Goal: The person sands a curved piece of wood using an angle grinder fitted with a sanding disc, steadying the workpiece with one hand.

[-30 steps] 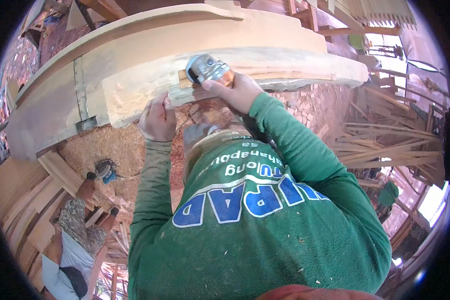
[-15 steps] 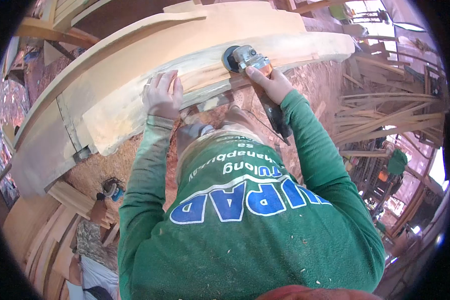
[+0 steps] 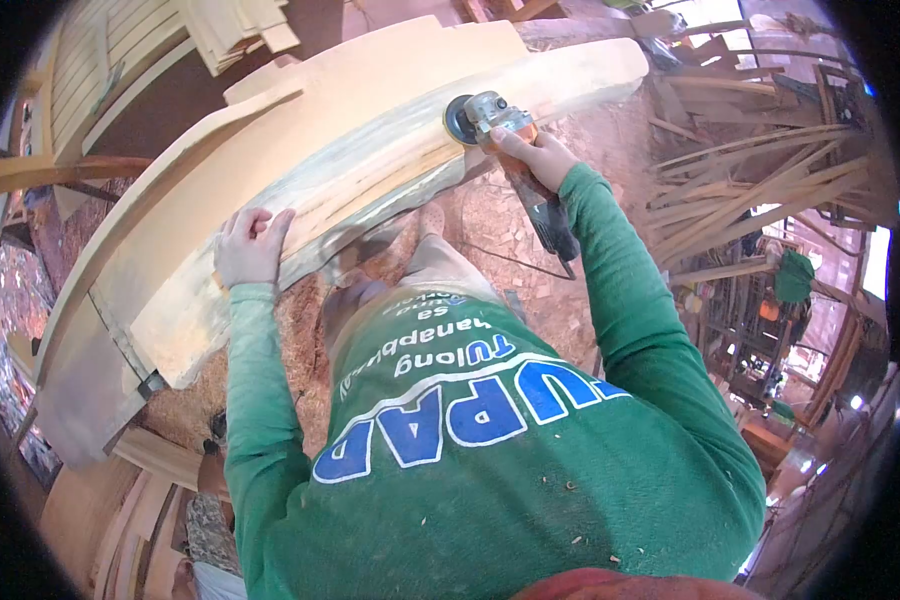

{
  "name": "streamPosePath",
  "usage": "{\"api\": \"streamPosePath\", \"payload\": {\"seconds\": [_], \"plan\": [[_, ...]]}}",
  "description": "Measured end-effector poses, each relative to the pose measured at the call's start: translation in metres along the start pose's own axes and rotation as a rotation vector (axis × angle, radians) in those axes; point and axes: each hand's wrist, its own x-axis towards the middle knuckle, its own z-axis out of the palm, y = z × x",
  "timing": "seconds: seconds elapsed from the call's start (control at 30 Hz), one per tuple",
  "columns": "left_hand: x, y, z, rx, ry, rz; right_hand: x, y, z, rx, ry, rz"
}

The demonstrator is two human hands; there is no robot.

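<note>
1. Green shirt (image 3: 570,490): near side of the curved timber (image 3: 360,170).
2. Left hand (image 3: 252,248): fingers loosely bent, thumb apart, resting on the timber's left half.
3. Right hand (image 3: 544,160): wrapped around the angle grinder (image 3: 537,208), beside the timber's near edge.
4. Angle grinder: body projects nearward from the timber; disc (image 3: 459,120) lies at its near edge, right of centre. Contact cannot be confirmed.
5. Wood strips (image 3: 760,185): piled right of the timber.

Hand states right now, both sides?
Left hand: open, fingers bent, apparently resting on the curved timber.
Right hand: closed, holding the angle grinder.
</note>
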Motion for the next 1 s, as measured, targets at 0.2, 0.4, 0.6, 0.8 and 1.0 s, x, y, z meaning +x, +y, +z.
{"api": "streamPosePath", "payload": {"seconds": [0.2,0.4,0.6,0.8,1.0], "plan": [[0.001,0.005,0.006,0.03,0.035,-0.069,0.008,0.019,-0.062,0.143,0.017,0.008],[0.0,0.009,0.006,0.048,0.036,-0.082,0.037,0.055,-0.109,0.286,0.177,0.016],[0.002,0.002,0.014,0.061,0.041,-0.137,0.012,0.043,-0.07,0.1,0.102,-0.052],[0.003,0.007,0.018,0.061,0.054,-0.157,0.003,0.042,-0.028,-0.024,0.08,-0.15],[0.003,0.013,0.017,0.069,0.064,-0.148,0.012,0.064,-0.114,0.195,0.157,0.076]]}}
